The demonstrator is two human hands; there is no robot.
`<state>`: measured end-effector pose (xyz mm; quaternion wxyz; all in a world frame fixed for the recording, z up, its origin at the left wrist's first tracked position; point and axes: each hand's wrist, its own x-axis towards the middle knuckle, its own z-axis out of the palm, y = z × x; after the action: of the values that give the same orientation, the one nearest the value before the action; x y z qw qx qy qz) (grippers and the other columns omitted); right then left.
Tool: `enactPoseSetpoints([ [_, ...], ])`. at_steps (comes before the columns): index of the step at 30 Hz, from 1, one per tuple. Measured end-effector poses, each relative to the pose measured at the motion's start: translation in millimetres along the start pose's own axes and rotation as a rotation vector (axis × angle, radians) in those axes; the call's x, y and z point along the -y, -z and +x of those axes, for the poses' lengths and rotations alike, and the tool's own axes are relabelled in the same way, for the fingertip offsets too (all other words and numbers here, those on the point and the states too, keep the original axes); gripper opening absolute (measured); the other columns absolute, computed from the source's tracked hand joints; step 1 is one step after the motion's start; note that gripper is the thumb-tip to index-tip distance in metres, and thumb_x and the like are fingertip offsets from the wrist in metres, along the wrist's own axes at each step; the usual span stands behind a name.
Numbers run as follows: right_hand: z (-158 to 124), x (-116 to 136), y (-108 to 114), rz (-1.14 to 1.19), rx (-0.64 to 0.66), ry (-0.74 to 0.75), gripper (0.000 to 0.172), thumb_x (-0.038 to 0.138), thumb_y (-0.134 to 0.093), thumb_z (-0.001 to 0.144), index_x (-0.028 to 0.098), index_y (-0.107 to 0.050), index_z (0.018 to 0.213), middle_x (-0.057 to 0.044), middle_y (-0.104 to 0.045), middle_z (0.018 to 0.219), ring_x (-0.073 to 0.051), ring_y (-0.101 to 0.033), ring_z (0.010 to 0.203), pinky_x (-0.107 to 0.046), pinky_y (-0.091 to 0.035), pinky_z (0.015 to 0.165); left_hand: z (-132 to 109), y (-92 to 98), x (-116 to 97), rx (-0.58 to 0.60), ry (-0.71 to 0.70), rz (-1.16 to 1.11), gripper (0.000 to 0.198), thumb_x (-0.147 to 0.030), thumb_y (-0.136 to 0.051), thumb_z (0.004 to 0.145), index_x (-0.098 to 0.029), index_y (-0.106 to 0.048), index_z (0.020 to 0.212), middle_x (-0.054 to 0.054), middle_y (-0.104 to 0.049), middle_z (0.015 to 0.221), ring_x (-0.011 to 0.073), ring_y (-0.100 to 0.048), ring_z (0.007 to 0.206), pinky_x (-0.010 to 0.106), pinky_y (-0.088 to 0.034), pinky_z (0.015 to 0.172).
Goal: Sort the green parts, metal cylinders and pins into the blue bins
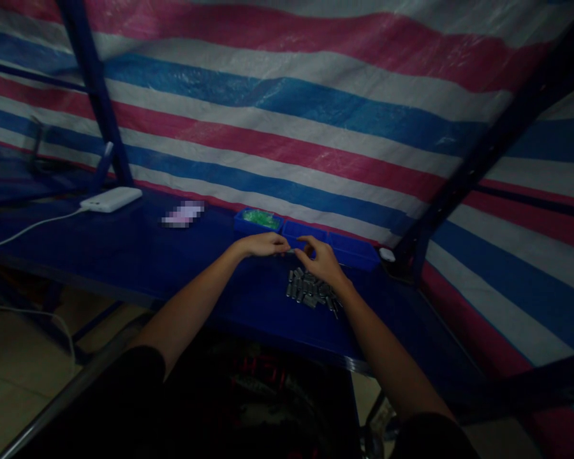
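Observation:
My left hand (266, 244) is closed in a pinch on a small light-grey piece (291, 250), which looks like metal; its exact kind is too small to tell. Facing it, my right hand (318, 258) has thumb and forefinger curved and apart, the thumb tip close to that piece or touching it. Below my right hand lies a pile of short shiny metal cylinders (309, 289), partly hidden by the wrist. Just behind the hands stand a blue bin (238, 224) with green clear pieces and two more blue bins, a middle one (299, 228) and a right one (354, 250).
The blue table (196, 261) runs left to right. On it are a white box-shaped device (112, 199) with a cable, a blurred-out pinkish item (184, 214) and a small white object (387, 254). Blue metal posts (95, 95) and a striped tarp (268, 95) close off the back.

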<state>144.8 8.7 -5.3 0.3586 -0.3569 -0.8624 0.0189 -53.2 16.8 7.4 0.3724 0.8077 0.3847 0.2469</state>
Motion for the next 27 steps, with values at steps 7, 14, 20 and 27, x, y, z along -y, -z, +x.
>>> enactPoseSetpoints([
  [7,2,8,-4,-0.035,-0.027,0.015,0.019,0.027,-0.046,0.082,0.019,-0.058,0.095,-0.003,-0.061,0.071,-0.015,-0.055,0.064,-0.025,-0.040,0.062,11,-4.5,5,-0.145,-0.008,-0.009,0.033,-0.035,-0.038,0.086,-0.012,-0.059,0.072,0.000,-0.056,0.061,0.0081,-0.046,0.051,0.021,-0.036,0.052],
  [14,4,0,-5,0.005,-0.127,-0.080,0.021,0.031,-0.041,0.086,0.019,-0.058,0.087,-0.004,-0.063,0.072,-0.017,-0.058,0.066,-0.026,-0.039,0.062,13,-10.9,-4,-0.337,-0.234,-0.068,0.021,-0.022,-0.058,0.074,-0.013,-0.057,0.092,0.004,-0.060,0.087,0.0125,-0.055,0.076,0.026,-0.043,0.069],
  [20,3,3,-4,0.082,-0.145,-0.082,0.021,0.034,-0.047,0.083,0.018,-0.056,0.092,-0.002,-0.060,0.069,-0.016,-0.055,0.062,-0.025,-0.040,0.059,17,-17.3,-5,-0.435,-0.216,-0.015,0.015,-0.022,-0.053,0.078,-0.011,-0.059,0.087,0.004,-0.062,0.082,0.0140,-0.056,0.075,0.029,-0.043,0.072],
  [27,4,-1,-7,0.059,-0.211,-0.034,0.017,0.030,-0.048,0.082,0.017,-0.056,0.089,-0.002,-0.058,0.070,-0.015,-0.053,0.062,-0.026,-0.041,0.062,20,-25.2,-6,-0.435,-0.183,-0.219,0.013,-0.024,-0.051,0.078,-0.012,-0.058,0.079,0.000,-0.059,0.070,0.0095,-0.053,0.059,0.024,-0.042,0.059],
])
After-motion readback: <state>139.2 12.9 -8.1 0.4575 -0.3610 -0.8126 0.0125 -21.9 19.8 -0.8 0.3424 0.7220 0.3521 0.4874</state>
